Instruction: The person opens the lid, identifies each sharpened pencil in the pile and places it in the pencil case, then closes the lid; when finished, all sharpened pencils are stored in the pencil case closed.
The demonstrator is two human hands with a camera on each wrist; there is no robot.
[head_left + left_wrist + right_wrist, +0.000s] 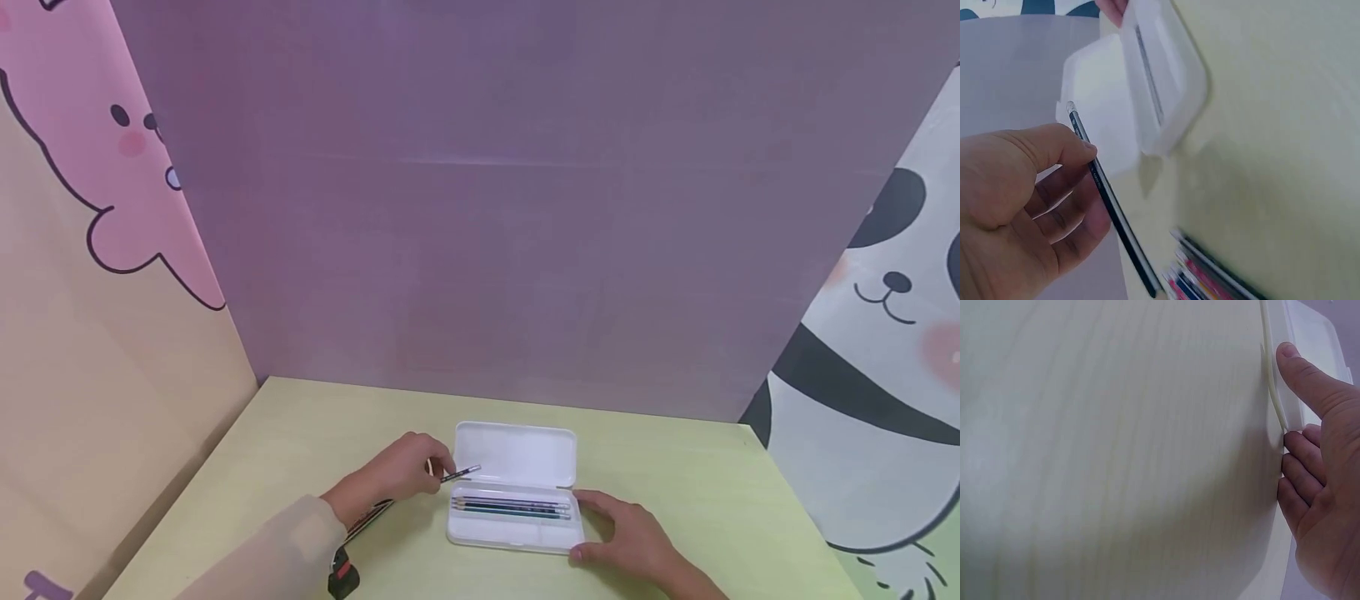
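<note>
In the head view, my left hand (pixel 408 467) pinches a dark pencil (pixel 459 473) between thumb and fingers, left of an open white pencil case (pixel 517 533). The pencil slants up toward the raised lid (pixel 517 452), and the left wrist view shows its pale end (pixel 1072 107) pointing away from me. Several pencils (pixel 513 507) lie side by side inside the case. At the case's right end, my right hand (pixel 626 533) holds it, thumb at the front corner and fingers at the back. The right wrist view has the thumb (pixel 1310 375) against the case's white side (pixel 1285 381).
More pencils (pixel 367 521) lie on the table left of the case, partly hidden under my left forearm. Near them is a black-and-red object (pixel 343 577). A purple-grey panel (pixel 480 250) stands behind the pale yellow table (pixel 675 450), with cartoon-printed walls at both sides.
</note>
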